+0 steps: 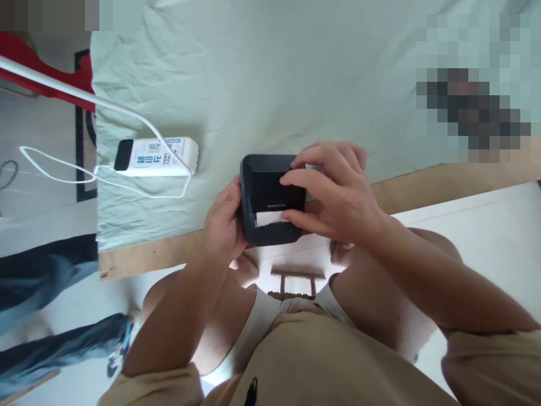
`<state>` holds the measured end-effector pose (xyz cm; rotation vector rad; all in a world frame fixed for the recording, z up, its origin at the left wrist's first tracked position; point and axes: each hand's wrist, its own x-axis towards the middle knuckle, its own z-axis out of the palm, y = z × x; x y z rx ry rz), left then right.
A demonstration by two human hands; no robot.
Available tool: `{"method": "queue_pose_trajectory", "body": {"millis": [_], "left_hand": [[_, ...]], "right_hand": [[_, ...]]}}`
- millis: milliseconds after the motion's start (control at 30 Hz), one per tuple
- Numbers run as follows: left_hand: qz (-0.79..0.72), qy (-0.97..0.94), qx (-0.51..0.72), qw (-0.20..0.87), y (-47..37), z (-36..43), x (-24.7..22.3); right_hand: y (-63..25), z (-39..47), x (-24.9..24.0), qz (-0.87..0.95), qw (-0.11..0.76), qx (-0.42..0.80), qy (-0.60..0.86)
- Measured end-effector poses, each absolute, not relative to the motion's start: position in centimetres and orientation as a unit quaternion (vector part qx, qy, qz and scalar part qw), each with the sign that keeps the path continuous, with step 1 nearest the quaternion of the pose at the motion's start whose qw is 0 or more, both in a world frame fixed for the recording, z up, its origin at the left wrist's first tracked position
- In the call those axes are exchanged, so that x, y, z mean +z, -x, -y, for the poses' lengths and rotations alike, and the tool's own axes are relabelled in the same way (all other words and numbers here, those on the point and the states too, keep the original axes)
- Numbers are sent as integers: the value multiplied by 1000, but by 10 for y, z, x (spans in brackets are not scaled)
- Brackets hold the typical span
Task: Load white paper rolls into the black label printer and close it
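Observation:
A small black box-shaped device (270, 169), which looks like a portable label printer, is held level just over the table's front edge. A white paper strip (267, 219) lies across its slot, below a line of small print. My left hand (226, 217) is wrapped round the device's left side, thumb along the edge. From the right, my right hand (338, 189) reaches over it. Its index fingertip rests on the glossy top and its thumb touches the right end of the strip. The other fingers curl at the far right corner, partly hidden.
A white power bank (163, 157) with a black end and a white cable (131, 113) lies on the green tablecloth (253, 84), left. A dark blurred-out object is at the far right. Below the wooden table edge (143, 254) are a stool (298, 276) and another person's legs (59, 349).

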<state>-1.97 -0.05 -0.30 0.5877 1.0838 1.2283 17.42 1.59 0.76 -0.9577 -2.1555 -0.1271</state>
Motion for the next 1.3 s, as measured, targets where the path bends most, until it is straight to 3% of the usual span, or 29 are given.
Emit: {"method": "queue_pose_trajectory", "body": {"millis": [267,433,667,900,1100,1200,1300], "left_hand": [[-468,-241,565,636,18,-1,-2],[-445,-230,578,644,13,-4,-4],[-439,-208,581,653,12,-4,-7],[-448,-236,549,665,12,-3,-3],[-462,-246,534,663,13,-1,3],[-484,-242,525,657,12,-1,5],[-492,-239,525,652,12,-2,5]], "right_hand": [[-178,-19,14,836,380,-57,392],[-178,-23,27,807,449,-85,375],[-166,-24,29,776,463,-93,418],[-158,-31,35,858,179,-14,482],[-158,-30,63,860,112,58,495],[-173,-26,79,832,208,160,489],[-196,-39,65,729,434,262,460]]}}
